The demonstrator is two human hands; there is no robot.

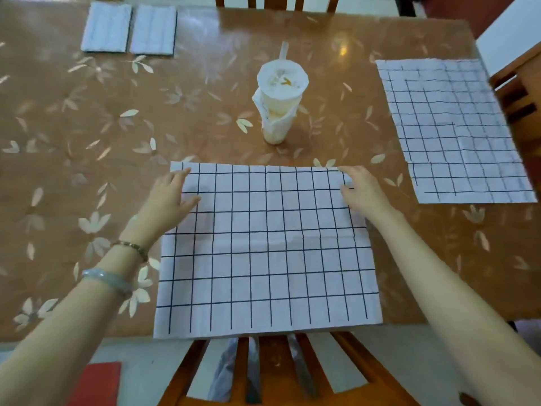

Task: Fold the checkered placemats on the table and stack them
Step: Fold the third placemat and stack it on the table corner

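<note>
The unfolded checkered placemat (268, 250) lies flat directly under and between both hands, its long axis running side to side. The left hand (172, 194) rests at its far left corner, the right hand (358, 189) at its far right corner, fingers on the cloth; whether either pinches the edge I cannot tell. Both are equally near. The near edge overhangs the surface (87, 159), so folding toward the body has open room. Another placemat (456, 133) lies right of the right hand; two folded mats (130, 29) sit far beyond the left hand; a cup (279, 104) stands just beyond the far edge.
</note>
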